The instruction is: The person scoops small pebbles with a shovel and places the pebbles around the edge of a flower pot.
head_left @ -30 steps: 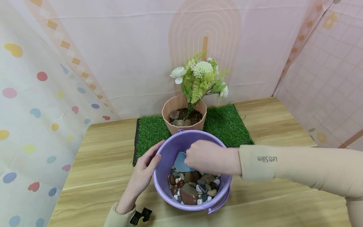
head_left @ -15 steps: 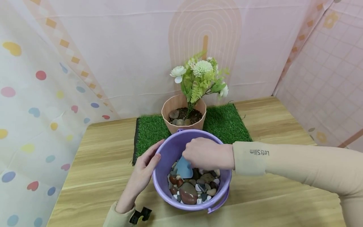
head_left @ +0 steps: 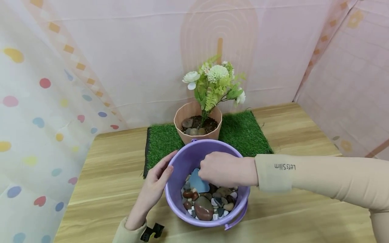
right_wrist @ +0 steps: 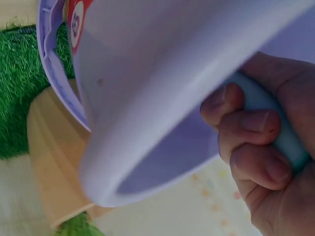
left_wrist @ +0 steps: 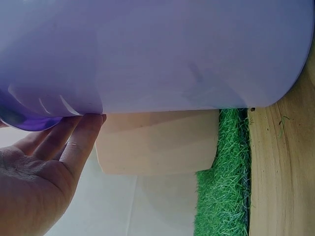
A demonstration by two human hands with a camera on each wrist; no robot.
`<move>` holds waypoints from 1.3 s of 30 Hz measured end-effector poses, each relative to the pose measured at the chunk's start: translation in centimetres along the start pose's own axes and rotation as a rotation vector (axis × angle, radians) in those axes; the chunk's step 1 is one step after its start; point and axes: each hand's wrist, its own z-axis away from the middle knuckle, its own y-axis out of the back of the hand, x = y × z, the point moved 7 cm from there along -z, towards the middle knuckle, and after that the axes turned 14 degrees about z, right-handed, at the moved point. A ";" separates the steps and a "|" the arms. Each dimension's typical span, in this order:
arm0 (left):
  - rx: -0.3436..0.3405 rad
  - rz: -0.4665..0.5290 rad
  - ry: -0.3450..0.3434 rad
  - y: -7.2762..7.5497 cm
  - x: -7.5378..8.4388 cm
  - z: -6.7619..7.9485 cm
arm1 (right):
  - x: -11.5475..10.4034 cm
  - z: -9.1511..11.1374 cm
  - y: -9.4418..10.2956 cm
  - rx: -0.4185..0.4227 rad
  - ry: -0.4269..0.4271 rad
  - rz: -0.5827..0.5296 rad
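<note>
A purple bucket [head_left: 177, 216] stands at the table's front, with stones [head_left: 203, 208] of several sizes and colours inside. My right hand [head_left: 226, 168] is over the bucket, its fingers curled round the blue-green handle [right_wrist: 290, 145] of a small toy shovel. The light-blue shovel blade [head_left: 199, 182] points down among the stones, its edge partly hidden. My left hand [head_left: 156, 182] rests against the bucket's left side, thumb at the rim. Its fairly straight fingers [left_wrist: 81, 142] touch the outside in the left wrist view.
Behind the bucket, a peach flowerpot [head_left: 189, 135] with soil, several stones and white artificial flowers [head_left: 217, 73] stands on a green turf mat [head_left: 246, 131]. The bucket's handle [head_left: 237, 217] hangs at the front right. A pink curtain [head_left: 136, 67] closes the back of the wooden table [head_left: 109, 175].
My right hand has shifted slightly, and the shovel blade has tipped down and forward among the stones, uncovering and covering different ones. My left hand stays at the bucket's side.
</note>
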 end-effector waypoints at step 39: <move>0.001 -0.020 -0.014 0.0 0.1 0.0 | 3.6 1.2 -3.7 0.020 -0.001 -0.553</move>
